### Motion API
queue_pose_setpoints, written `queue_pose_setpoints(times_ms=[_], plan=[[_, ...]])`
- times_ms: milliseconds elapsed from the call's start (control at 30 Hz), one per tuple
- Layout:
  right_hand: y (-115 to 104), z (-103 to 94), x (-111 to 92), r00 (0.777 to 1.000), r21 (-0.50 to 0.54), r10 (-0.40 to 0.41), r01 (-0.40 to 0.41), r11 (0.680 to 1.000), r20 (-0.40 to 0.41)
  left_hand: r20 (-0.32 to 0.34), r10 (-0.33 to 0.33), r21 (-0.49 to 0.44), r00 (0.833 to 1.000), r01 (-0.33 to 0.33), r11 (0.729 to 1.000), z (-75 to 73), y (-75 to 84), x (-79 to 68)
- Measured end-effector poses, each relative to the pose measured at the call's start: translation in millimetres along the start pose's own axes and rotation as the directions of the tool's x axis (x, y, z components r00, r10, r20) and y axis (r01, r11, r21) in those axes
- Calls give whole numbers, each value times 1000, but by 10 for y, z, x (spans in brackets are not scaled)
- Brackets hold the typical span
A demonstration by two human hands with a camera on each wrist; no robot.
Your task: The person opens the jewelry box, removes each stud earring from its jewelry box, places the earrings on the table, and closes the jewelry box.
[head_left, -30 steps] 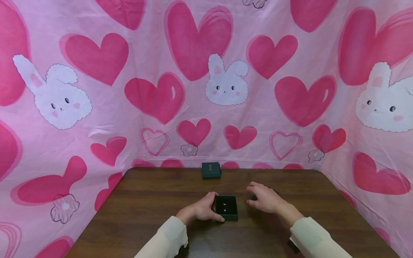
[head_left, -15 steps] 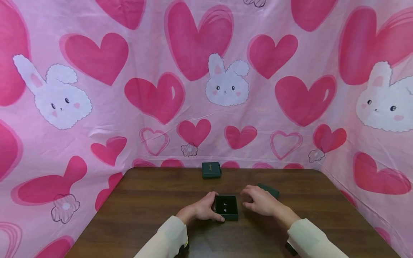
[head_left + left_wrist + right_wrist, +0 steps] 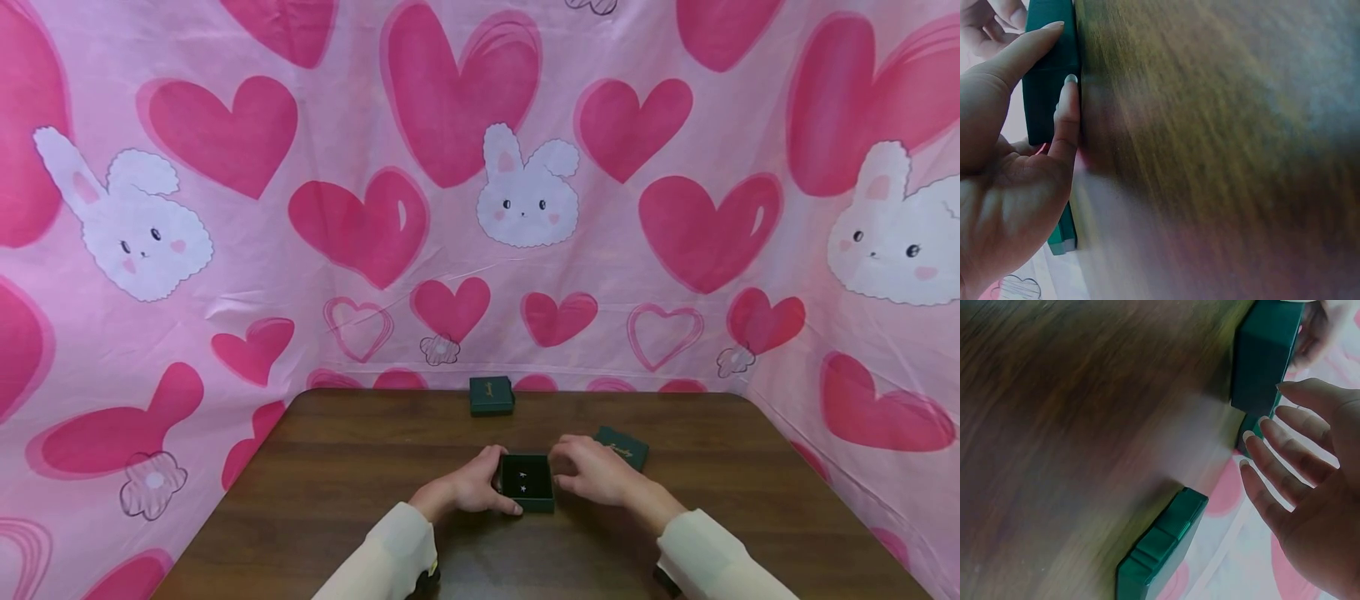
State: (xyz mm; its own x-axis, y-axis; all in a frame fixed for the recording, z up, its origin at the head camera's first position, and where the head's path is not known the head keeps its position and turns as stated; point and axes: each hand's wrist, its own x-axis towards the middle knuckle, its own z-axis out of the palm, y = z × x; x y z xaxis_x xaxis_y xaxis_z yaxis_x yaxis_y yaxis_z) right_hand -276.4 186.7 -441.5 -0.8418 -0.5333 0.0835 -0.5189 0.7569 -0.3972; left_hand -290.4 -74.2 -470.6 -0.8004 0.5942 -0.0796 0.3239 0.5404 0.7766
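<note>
In the head view, a small dark green jewelry box (image 3: 536, 505) stands uncovered on the table. Two tiny silver star-shaped earrings (image 3: 522, 482) sit on its black lining. My left hand (image 3: 474, 485) grips the box from its left side, thumb at the front and fingers at the back. The left wrist view shows the thumb and fingers along the green wall (image 3: 1041, 106). My right hand (image 3: 596, 473) hovers at the right edge of the box, fingers loosely bent and holding nothing. In the right wrist view its fingertips (image 3: 1249, 436) are near the box; touch is unclear.
Behind my right hand lies the green lid (image 3: 626, 448) with gold lettering, partly covered by that hand. A second green box (image 3: 491, 397), closed, stands at the back of the brown table (image 3: 360, 442). Pink cloth (image 3: 525, 275) with hearts and rabbits encloses the table.
My right hand has moved left, away from the lid and up to the box's right edge, so more of the lid shows. The left hand and box have stayed put.
</note>
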Motion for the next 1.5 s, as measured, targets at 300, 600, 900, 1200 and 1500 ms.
queue_pose_setpoints(times_ms=[300, 600, 900, 1200, 1500], plan=[[-60, 46, 39, 998, -54, -44, 42, 998, -37, -2, 2, 0, 1000, -2, 1000, 0, 0, 1], [-90, 62, 79, 998, -31, -61, 60, 998, -23, -9, 3, 10, 1000, -3, 1000, 2, -1, 3], [-170, 88, 122, 996, 11, -90, 90, 996, -5, 6, -4, 5, 1000, 4, 1000, -6, 16, 3], [-221, 101, 168, 994, 30, -111, 111, 993, 3, 6, 9, 29, 1000, -9, 1000, 0, -28, 29], [-241, 133, 192, 997, 29, -72, 71, 997, 23, 1, -5, 33, 1000, 5, 999, 11, -30, 44]])
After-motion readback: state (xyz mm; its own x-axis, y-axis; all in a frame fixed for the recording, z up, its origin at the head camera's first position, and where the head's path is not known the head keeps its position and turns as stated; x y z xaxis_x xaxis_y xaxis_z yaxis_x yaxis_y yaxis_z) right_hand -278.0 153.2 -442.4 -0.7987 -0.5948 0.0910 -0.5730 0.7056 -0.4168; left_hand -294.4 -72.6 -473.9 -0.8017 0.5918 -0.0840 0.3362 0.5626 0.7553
